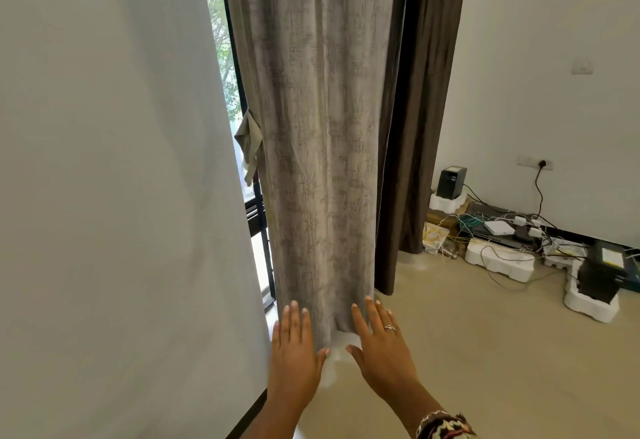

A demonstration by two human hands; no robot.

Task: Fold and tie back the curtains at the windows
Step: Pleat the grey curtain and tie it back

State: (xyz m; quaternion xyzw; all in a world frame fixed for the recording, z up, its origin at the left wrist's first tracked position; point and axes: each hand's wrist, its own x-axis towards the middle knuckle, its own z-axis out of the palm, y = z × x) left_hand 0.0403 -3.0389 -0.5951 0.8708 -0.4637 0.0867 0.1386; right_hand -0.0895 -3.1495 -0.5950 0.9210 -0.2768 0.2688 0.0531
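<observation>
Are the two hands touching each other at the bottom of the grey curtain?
Apart. The head view shows grey curtain and floor between the thumbs of left hand and right hand.

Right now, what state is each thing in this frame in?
Grey curtain: hanging, gathered, untied.
Brown curtain: hanging loose behind it.
Fabric strip: dangling at the grey curtain's left edge.
Left hand: open, fingers straight, at the curtain's hem.
Right hand: open, fingers straight, at the hem.
Black plug: in the wall socket.
</observation>
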